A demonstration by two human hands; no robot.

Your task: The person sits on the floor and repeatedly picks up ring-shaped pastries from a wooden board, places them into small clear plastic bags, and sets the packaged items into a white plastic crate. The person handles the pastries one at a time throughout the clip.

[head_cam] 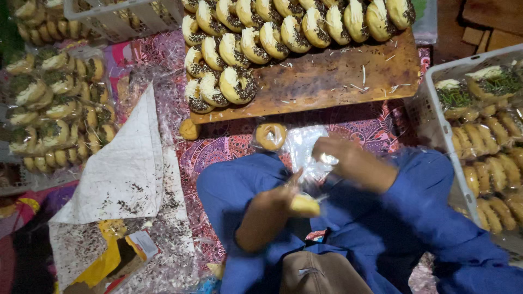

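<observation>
Doughnut (304, 205) in left hand (278, 198)

Colours here are kinda wild. The doughnuts (283, 32) along the top of the frame are pale cream with dark brown sprinkles, sitting on a warm brown wooden board (332, 79). Under it, the mat (218, 144) is magenta-pink with a swirly batik pattern. The trousers (381, 218) at lower centre are solid blue. At the left, the paper (125, 169) is white, speckled with dark crumbs. The crate (436, 114) at the right edge is plain white, and the wrapper (106, 261) at lower left is bright yellow.
</observation>
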